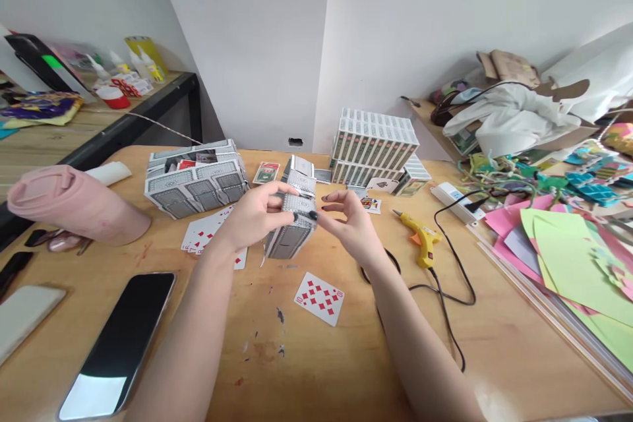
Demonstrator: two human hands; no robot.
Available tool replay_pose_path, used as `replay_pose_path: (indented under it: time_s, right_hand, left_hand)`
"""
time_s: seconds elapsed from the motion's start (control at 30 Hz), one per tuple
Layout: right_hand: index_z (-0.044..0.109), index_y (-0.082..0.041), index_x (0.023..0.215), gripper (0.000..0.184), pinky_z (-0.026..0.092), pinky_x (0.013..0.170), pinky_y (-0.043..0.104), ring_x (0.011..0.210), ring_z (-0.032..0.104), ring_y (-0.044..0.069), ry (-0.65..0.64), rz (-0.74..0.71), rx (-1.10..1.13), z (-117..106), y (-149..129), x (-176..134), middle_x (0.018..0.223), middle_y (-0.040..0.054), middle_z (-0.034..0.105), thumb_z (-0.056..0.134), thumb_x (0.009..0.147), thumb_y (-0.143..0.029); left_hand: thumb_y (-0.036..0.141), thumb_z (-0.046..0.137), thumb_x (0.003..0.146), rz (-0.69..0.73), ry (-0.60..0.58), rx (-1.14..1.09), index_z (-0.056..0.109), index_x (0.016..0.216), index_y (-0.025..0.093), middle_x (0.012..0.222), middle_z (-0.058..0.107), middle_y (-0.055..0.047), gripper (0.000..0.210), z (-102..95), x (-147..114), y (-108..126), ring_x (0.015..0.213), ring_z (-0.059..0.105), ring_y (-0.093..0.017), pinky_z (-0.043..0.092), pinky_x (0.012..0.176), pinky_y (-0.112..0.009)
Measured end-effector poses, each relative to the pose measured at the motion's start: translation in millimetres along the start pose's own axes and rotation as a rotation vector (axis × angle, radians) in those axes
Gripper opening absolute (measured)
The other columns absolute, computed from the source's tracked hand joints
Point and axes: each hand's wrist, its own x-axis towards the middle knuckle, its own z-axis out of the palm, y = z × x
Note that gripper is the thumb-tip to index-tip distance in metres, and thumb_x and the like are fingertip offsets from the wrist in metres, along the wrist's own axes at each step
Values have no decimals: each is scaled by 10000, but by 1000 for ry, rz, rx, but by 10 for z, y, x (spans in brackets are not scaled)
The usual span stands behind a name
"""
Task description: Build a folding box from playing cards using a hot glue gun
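A narrow box built from grey-backed playing cards point(287, 244) stands on the table in front of me. My left hand point(257, 214) grips its top and left side, thumb and fingers closed on the cards. At the box's right edge, my right hand point(353, 224) touches it with the thumb tip, while its other fingers are curved and apart from the box. A ten of diamonds point(320, 298) lies face up nearer to me. More face-up cards point(200, 234) are fanned out left of the box, partly behind my left forearm.
A larger card-built box point(198, 178) stands left, near a pink tumbler point(79, 204) and a phone point(121, 343). Stacked card packs point(373, 145) are at the back. A yellow glue gun point(420, 237) with its cord lies right, beside a power strip point(457, 203) and coloured paper point(568, 257).
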Motion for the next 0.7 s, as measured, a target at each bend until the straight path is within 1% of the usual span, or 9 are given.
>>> replay_pose_path:
  time_s: [0.07,0.13,0.2,0.23,0.27,0.33,0.43,0.6,0.7]
  right_hand:
    - [511,-204,1065,457,538,765,357,1005,603,211,-59,117,76,-89,-33,6,1198,114,571,703,703,-406]
    - [520,-196,1159,488,540,784,360,1047,600,223,-174,223,150,-127,-78,-9,1237,128,575,671,744,-405]
    - [545,-186,1172,455,539,780,350,1030,610,221,-325,275,219,-93,-109,-32,1209,116,606,651,764,-356]
    - [560,-182,1159,435,536,774,341,1005,619,217,-388,261,245,-52,-108,-42,1175,102,626,653,753,-309]
    - [569,-177,1138,436,533,765,328,978,625,211,-400,229,251,1,-94,-48,1123,85,649,668,719,-252]
    - [580,-151,1070,416,522,777,323,923,633,201,-289,160,207,120,-30,-49,1012,61,679,652,660,-152]
    - [601,-146,1000,362,503,841,338,905,642,201,-208,96,176,260,92,-34,972,45,696,614,641,-108]
    - [616,-168,1035,394,497,902,364,1009,644,237,-284,90,347,336,155,-31,1061,45,701,630,643,-135]
    - [626,-159,1047,433,496,926,381,1043,642,251,-295,132,381,360,125,-42,1074,53,706,680,618,-148]
  left_hand:
    - [168,615,674,-34,34,-83,553,1053,168,802,720,-46,384,9,-3,37,715,660,-183,485,658,-304]
    - [176,625,671,-78,56,-129,542,1052,169,776,709,-34,390,47,-2,59,670,645,-170,467,610,-282]
    - [184,624,674,-114,65,-151,525,1064,178,775,705,-27,402,102,8,59,664,643,-168,465,599,-276]
    - [183,619,677,-123,66,-148,519,1071,184,781,707,-26,407,130,14,51,681,649,-172,472,614,-279]
    - [183,615,680,-124,71,-130,518,1080,190,785,710,-25,412,155,20,40,700,655,-177,480,634,-286]
    - [195,613,686,-113,87,-28,531,1100,199,778,712,-24,422,187,21,22,720,663,-188,488,659,-297]
    - [268,620,708,-95,104,243,578,1123,213,741,706,-16,421,175,-20,34,688,659,-198,483,635,-296]
    - [381,555,787,-90,124,704,639,1131,283,693,680,8,368,87,-149,128,630,628,-198,434,572,-286]
    - [376,529,815,-49,175,899,664,1118,296,880,692,-32,341,65,-196,141,771,643,-228,444,640,-306]
